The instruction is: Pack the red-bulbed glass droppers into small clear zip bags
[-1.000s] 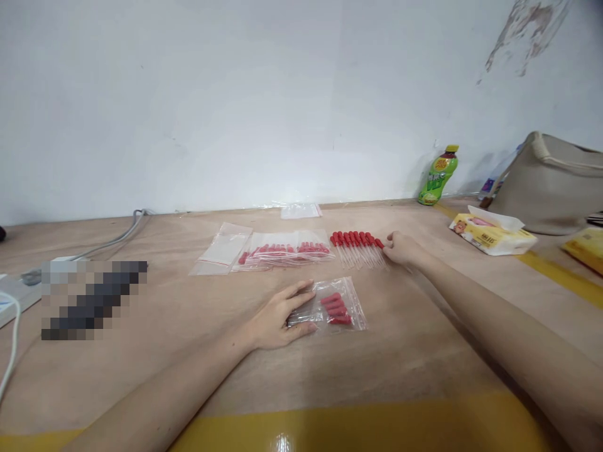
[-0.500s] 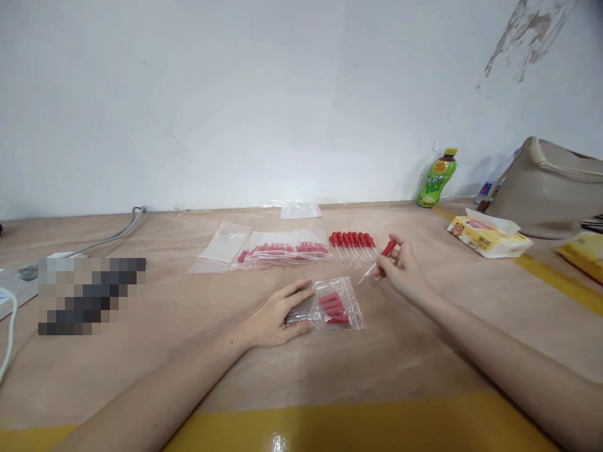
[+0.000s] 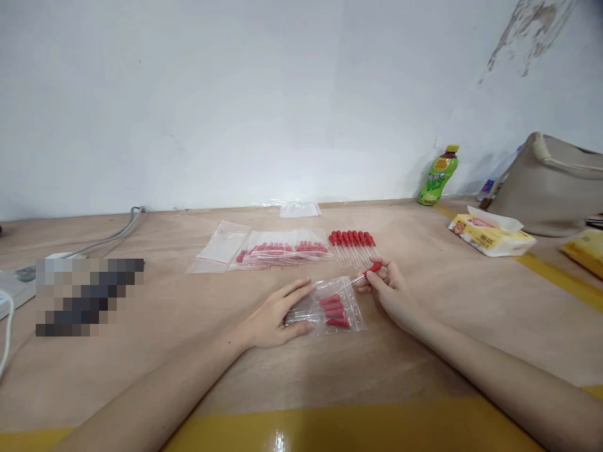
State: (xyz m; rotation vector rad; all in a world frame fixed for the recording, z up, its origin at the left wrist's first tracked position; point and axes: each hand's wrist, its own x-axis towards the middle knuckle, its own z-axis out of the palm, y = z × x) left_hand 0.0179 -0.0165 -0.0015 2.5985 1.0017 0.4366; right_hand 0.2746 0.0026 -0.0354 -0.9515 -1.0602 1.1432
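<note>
- The clear bag (image 3: 316, 307) lay mid-surface on the tabletop (image 3: 188, 301), nearer the near edge than the back, red bulbs showing inside.
- The left hand (image 3: 273, 317) was spread, thumb and fingers apart, over the bag's left end.
- The right hand (image 3: 391, 292) pinched a red-topped dropper (image 3: 374, 268), its tip aimed at the bag's far right corner; whether it touched the plastic could not be told.
- If the film's layers clung together, the tip might have snagged or skidded across them.
- Too light a left-hand hold could have let a push slide the bag toward the tabletop's left edge.
- The row of loose droppers (image 3: 350, 238) lay just beyond the right hand, toward the back edge; a stray knuckle could have scattered it.
</note>
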